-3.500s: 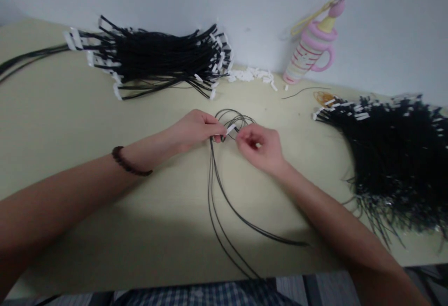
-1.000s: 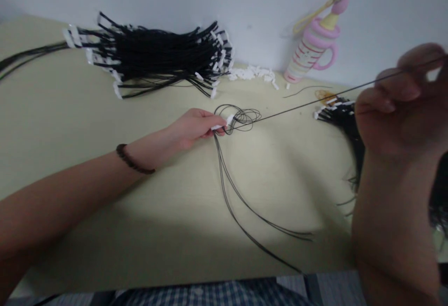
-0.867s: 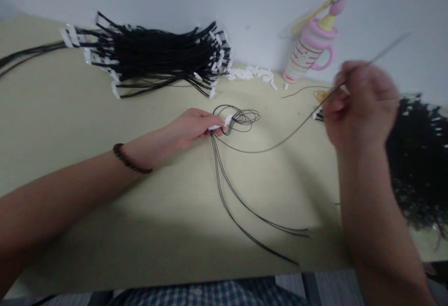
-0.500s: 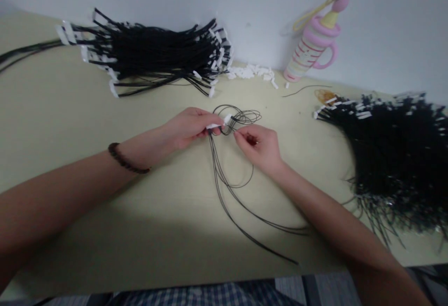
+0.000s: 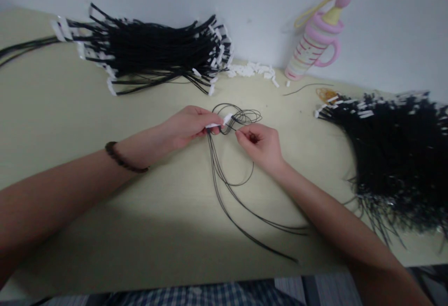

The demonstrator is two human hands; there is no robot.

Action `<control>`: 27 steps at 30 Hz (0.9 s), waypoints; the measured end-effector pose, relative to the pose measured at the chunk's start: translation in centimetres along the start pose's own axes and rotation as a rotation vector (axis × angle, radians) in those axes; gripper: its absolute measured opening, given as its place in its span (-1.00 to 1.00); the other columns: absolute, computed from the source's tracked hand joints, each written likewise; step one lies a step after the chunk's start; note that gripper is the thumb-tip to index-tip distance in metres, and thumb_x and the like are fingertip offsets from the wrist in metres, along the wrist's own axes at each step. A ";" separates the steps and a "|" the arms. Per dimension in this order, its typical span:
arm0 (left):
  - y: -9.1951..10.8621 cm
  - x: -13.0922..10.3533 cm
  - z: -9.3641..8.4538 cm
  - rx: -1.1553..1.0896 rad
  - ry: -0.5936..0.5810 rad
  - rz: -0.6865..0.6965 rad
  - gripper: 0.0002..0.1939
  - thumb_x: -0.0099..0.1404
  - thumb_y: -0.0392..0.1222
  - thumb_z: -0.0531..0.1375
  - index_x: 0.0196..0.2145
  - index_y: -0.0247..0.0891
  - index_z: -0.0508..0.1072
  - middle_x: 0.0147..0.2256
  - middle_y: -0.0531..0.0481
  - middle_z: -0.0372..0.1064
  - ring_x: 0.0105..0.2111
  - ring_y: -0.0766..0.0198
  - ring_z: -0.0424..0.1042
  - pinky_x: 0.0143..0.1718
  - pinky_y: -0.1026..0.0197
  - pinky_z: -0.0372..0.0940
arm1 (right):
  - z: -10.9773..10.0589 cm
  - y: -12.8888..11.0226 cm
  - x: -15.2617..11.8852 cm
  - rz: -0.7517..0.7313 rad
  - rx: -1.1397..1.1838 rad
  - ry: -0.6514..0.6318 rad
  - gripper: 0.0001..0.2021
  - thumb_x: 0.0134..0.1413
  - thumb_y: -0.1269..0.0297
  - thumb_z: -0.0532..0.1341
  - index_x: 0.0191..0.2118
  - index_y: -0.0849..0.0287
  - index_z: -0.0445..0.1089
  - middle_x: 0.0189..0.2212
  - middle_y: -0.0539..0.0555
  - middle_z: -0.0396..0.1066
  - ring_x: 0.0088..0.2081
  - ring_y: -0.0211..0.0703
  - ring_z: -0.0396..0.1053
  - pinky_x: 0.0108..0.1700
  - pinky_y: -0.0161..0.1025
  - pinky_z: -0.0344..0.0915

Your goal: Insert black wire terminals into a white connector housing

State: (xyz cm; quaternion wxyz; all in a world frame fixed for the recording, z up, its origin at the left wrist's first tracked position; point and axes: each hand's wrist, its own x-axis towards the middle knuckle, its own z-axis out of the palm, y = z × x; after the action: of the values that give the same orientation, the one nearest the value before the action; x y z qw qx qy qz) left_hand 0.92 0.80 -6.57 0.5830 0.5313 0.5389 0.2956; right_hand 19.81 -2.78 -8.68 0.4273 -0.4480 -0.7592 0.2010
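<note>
Near the middle of the table, my left hand (image 5: 192, 126) pinches a small white connector (image 5: 213, 125) that has thin black wires on it. Just right of its fingertips sits a second white connector (image 5: 227, 118), joined to looped wires. My right hand (image 5: 259, 142) is closed, its thumb and forefinger pinching the end of one thin black wire (image 5: 231, 128) that points at the connectors. Whether the wire's tip is inside a connector is too small to tell. Long black wires (image 5: 224, 189) hang from the left hand and trail over the table toward my right forearm.
A thick bundle of black cables (image 5: 150, 46) with white connectors lies at the back left. Beside it are loose white connectors (image 5: 250, 69). A pink bottle (image 5: 310, 46) stands against the wall. Another black wire pile (image 5: 395, 147) covers the right side, near orange rubber bands (image 5: 326, 94).
Both hands stay almost where they were. My right hand has shifted very slightly right, away from the connectors, still pinching the wire. The view has tilted a little.
</note>
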 end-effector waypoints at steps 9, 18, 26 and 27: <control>0.0 -0.1 0.0 -0.003 -0.019 0.031 -0.84 0.02 -0.16 0.23 -0.62 -0.28 0.46 -0.59 0.04 0.32 -0.60 0.42 0.19 -0.60 0.33 0.00 | -0.1 -0.2 -0.1 0.013 -0.005 -0.003 -0.83 0.02 0.34 0.14 -0.54 0.24 0.35 -0.65 -0.06 0.22 -0.57 -0.37 0.15 -0.48 -0.38 0.09; 0.1 -0.2 0.0 0.006 -0.023 0.034 -0.83 0.02 -0.16 0.22 -0.63 -0.29 0.44 -0.61 0.06 0.30 -0.61 0.44 0.16 -0.62 0.33 -0.04 | -0.1 -0.3 -0.2 0.035 0.023 -0.010 -0.83 0.02 0.34 0.14 -0.53 0.25 0.36 -0.64 -0.05 0.23 -0.57 -0.37 0.15 -0.49 -0.39 0.08; 0.0 -0.2 0.0 0.016 -0.032 0.055 -0.85 0.03 -0.19 0.22 -0.63 -0.27 0.45 -0.62 0.06 0.29 -0.62 0.44 0.16 -0.62 0.33 -0.01 | 0.1 0.2 -0.1 0.108 0.076 -0.018 -0.81 0.04 0.31 0.13 -0.52 0.25 0.37 -0.64 -0.05 0.20 -0.57 -0.38 0.11 -0.51 -0.39 0.04; 0.0 -0.1 0.0 0.014 -0.044 0.061 -0.85 0.03 -0.19 0.22 -0.63 -0.27 0.45 -0.62 0.06 0.29 -0.62 0.44 0.16 -0.62 0.33 -0.01 | 0.1 0.2 -0.1 0.121 0.086 -0.022 -0.81 0.04 0.30 0.13 -0.51 0.25 0.37 -0.64 -0.05 0.21 -0.57 -0.38 0.11 -0.52 -0.39 0.04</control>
State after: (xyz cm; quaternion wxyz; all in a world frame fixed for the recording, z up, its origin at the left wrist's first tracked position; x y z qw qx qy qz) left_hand 0.85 0.67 -6.56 0.5818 0.5578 0.5116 0.2979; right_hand 19.86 -2.75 -8.93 0.4248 -0.4720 -0.7261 0.2639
